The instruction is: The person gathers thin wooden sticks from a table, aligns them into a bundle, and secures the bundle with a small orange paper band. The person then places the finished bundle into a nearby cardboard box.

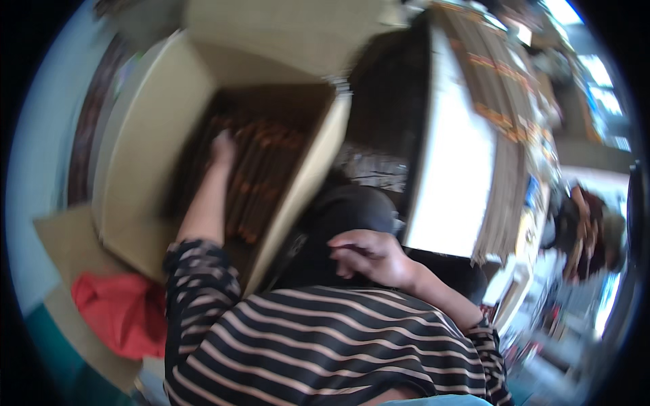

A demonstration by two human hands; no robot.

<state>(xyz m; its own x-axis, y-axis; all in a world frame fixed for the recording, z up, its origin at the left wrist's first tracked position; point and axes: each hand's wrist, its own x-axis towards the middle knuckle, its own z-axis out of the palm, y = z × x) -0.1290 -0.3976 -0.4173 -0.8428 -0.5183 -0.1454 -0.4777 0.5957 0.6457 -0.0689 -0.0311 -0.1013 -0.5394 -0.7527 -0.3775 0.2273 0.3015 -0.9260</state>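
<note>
Head view, left hand: the left hand [222,149] reaches down into the cardboard box [318,159]; blur hides its fingers, so whether they spread or pinch cannot be told.
Head view, right hand: the right hand [371,257] is loosely curled before the body, a gap showing between thumb and fingers.
Brown pieces: the brown pieces [261,172] lie inside the box, just beside the left hand on its right; contact cannot be told.
Box edges: one wall rises right of the left hand, beyond the pieces; a broad side stands to its left, with a shadowed space between.
Right-hand room: the dark knee [352,206] is just beyond this hand, between the box wall and the white panel [452,159], whose lower edge is near the hand on its right.
Box material: plain tan cardboard, smooth sides, worn pale rim.
Piece texture: long, narrow, packed in rows, with orange-tinted ends; detail is smeared.
Stack: the layered brown stack [504,203] is right of the right hand, beyond the flat, glossy-looking panel.
Cloth: the red cloth [122,314] lies crumpled, left of and nearer the body than the left hand.
Shirt: the striped shirt [325,331] curves below both hands.
</note>
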